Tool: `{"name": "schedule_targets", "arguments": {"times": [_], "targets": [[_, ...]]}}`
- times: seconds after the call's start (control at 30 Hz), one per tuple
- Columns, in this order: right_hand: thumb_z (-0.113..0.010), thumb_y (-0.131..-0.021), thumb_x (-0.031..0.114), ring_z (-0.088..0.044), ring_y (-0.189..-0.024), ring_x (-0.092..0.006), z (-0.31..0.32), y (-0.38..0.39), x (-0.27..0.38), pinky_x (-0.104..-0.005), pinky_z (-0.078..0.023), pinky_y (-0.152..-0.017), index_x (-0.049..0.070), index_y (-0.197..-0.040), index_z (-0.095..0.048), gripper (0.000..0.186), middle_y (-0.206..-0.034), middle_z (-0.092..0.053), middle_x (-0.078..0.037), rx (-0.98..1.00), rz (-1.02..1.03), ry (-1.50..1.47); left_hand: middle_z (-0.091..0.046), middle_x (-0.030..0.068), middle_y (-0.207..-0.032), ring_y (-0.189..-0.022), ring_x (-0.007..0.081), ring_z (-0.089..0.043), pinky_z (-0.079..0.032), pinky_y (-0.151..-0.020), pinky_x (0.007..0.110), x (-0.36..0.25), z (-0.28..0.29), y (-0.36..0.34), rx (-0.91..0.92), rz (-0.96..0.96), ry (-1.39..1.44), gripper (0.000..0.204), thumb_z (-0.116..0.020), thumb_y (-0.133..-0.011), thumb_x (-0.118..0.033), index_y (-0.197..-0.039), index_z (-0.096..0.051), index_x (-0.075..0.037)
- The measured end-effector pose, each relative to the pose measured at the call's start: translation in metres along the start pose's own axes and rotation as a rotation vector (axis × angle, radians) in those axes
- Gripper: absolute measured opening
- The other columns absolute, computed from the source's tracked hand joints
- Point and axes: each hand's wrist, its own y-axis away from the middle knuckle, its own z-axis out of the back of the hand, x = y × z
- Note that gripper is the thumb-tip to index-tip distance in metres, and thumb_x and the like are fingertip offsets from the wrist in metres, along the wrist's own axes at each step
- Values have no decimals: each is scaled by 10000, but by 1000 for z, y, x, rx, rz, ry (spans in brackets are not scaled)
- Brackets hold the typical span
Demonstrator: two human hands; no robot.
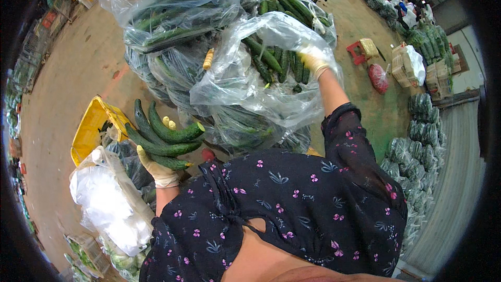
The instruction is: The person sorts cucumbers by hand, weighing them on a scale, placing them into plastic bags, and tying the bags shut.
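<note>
My left hand (pixel 154 169), in a pale glove, is closed around a bunch of several dark green cucumbers (pixel 169 149); its fingertips show on their far side. My right hand (pixel 315 62), also gloved and smeared by motion, is at the right side of an open clear plastic bag (pixel 224 91). Inside that bag lie several cucumbers (pixel 267 58), just left of the hand. Whether its fingers grip the bag or a cucumber I cannot make out. The open bag rests on a stack of filled bags (pixel 175 68).
To the left stand a yellow crate (pixel 83 134) and a heap of white plastic bags (pixel 112 198). Another filled cucumber bag (pixel 297 6) lies beyond my right hand. A red stool (pixel 355 52) and a red mesh bag (pixel 378 78) are farther right, with bagged vegetables (pixel 412 162) along the wall.
</note>
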Motion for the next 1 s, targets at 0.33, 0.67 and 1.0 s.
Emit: {"name": "schedule_targets", "arguments": {"times": [0.33, 0.67, 1.0], "targets": [[-664, -759, 456, -636, -967, -312, -17, -51, -7, -393, -475, -868, 43, -1045, -684, 503, -1065, -676, -169, 136, -504, -546, -367, 244, -1442, -1303, 399, -385, -251, -1128, 517, 26, -4, 3, 13, -19, 82, 801, -592, -847, -481, -1456, -294, -55], [-749, -710, 328, -456, -1279, -346, -72, 35, 19, -447, -341, -1076, 140, -1406, -402, 800, -1391, -459, -198, 55, -660, -63, -348, 234, -1457, -1300, 385, -399, -285, -1110, 519, 26, -22, 31, 87, -62, -116, 787, -557, -863, -523, -1491, -258, -154], [-626, -801, 324, -584, -1030, -345, -58, 30, 10, -416, -468, -852, 78, -1226, -541, 498, -1059, -641, -221, 13, -561, -588, -352, 237, -1454, -1263, 403, -435, -320, -1077, 545, 51, -23, 32, 94, -33, -8, 736, -587, -858, -497, -1463, -328, -167]]}}
